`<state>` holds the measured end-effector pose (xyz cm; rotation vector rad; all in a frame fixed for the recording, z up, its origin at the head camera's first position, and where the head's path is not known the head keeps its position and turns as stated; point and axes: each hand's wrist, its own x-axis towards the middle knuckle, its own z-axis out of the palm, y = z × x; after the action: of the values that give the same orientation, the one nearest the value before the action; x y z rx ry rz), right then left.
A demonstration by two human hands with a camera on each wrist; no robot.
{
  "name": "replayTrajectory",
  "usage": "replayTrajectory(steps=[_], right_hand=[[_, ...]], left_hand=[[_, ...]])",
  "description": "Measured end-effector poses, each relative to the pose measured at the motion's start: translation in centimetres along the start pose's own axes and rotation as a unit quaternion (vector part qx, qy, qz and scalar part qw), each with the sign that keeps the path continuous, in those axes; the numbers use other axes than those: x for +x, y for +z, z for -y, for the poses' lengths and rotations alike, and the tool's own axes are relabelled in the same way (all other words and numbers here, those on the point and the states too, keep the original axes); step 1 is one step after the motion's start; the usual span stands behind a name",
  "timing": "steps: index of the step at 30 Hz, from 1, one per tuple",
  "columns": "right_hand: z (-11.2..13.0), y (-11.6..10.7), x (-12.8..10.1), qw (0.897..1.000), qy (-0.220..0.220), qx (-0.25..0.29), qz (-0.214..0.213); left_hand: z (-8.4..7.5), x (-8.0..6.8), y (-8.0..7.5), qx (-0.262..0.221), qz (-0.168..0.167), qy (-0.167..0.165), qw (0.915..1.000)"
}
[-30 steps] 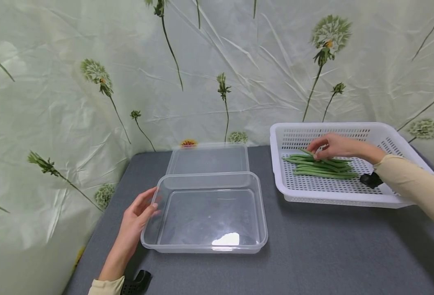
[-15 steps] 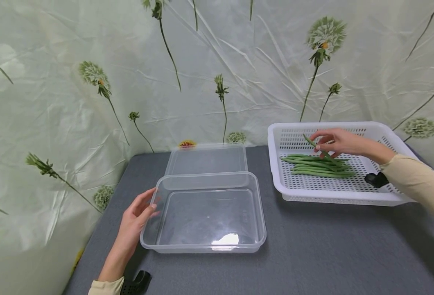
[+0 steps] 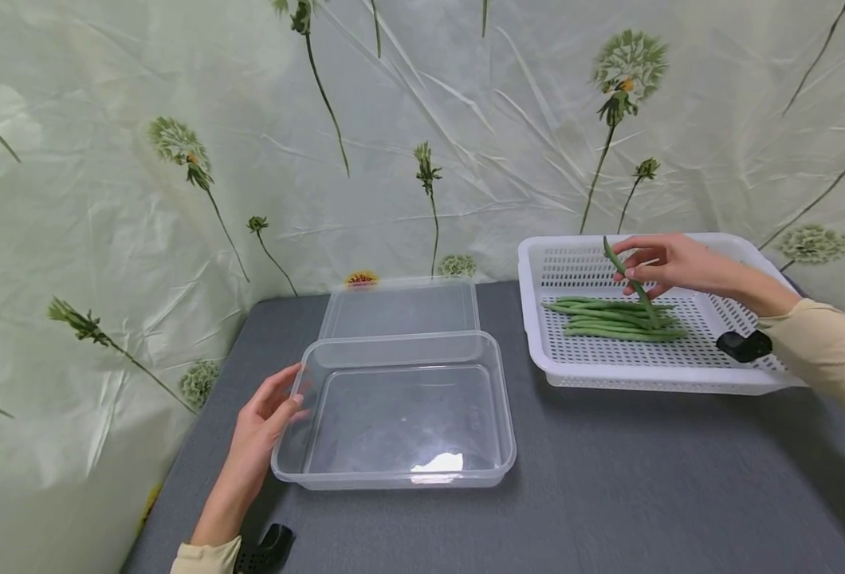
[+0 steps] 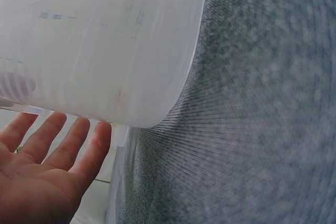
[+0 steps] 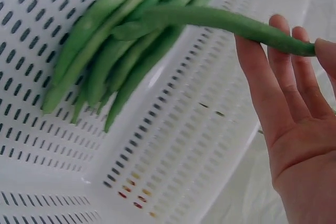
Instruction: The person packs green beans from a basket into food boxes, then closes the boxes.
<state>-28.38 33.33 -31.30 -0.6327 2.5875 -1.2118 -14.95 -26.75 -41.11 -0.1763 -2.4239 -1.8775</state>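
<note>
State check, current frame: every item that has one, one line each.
clear container: open, empty, upright.
lid: off, flat behind the container.
white basket: holds a pile of green beans.
single bean: lifted, pinched by right hand.
left hand: fingers straight, touching the container's left side.

Left wrist view: clear container (image 4: 100, 40) fills frame, blurred, edges cut off; left hand (image 4: 42, 174) cropped at bottom-left. Right wrist view: right hand (image 5: 294, 124) cut at right edge, thumb mostly out of frame, bean's (image 5: 226, 22) held end hidden behind fingertips.
</note>
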Motion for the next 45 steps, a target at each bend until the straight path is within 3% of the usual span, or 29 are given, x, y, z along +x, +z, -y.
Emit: replayTrajectory(steps=[16,28,37,45], right_hand=[[2.2,0.4,-1.3,0.999,-0.011,0.029,-0.037],[5.0,2.4,-1.2,0.990,-0.036,0.056,-0.122],[7.6,5.5,-0.8,0.978,-0.023,0.075,-0.194],[10.3,9.5,-0.4,0.970,-0.050,0.124,-0.205]], left_hand=[[0.2,0.4,-0.1,-0.005,0.005,-0.001,1.0000],[0.0,0.5,-0.3,-0.003,0.005,-0.004,1.0000],[0.1,0.5,-0.4,-0.010,0.007,-0.001,0.9999],[0.0,0.2,-0.2,-0.010,0.009,-0.005,0.9999]])
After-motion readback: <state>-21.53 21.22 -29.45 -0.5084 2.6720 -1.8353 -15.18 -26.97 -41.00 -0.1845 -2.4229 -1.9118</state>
